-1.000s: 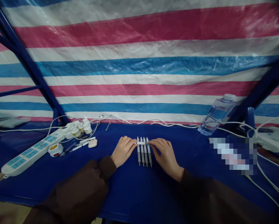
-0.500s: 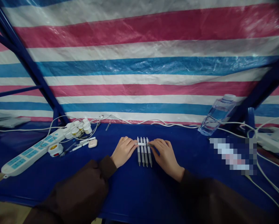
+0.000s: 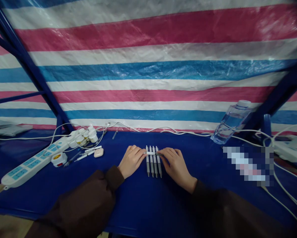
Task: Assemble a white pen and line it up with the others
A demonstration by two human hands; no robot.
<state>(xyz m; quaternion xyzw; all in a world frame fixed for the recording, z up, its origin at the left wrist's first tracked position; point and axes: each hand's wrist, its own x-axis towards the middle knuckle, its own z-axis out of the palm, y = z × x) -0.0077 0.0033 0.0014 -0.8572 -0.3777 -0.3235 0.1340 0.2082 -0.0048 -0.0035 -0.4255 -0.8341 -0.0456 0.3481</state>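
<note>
Several white pens with grey grips (image 3: 152,167) lie side by side on the blue table (image 3: 143,205), tips toward me. Across their upper part lies one more white pen (image 3: 151,153), turned sideways. My left hand (image 3: 132,160) pinches its left end between thumb and fingers. At the other end my right hand (image 3: 174,163) grips the grey part of the same pen. Fingertips cover both ends of this pen. Whether it rests on the row below or hovers just over it, I cannot tell.
To the left are a white power strip (image 3: 34,162) with plugs and cables, a plug adapter (image 3: 59,159), loose pens (image 3: 85,154) and a small pink case (image 3: 98,152). On the right stand a tilted clear bottle (image 3: 230,122) and a pixelated item (image 3: 246,165). A striped sheet (image 3: 148,72) hangs behind.
</note>
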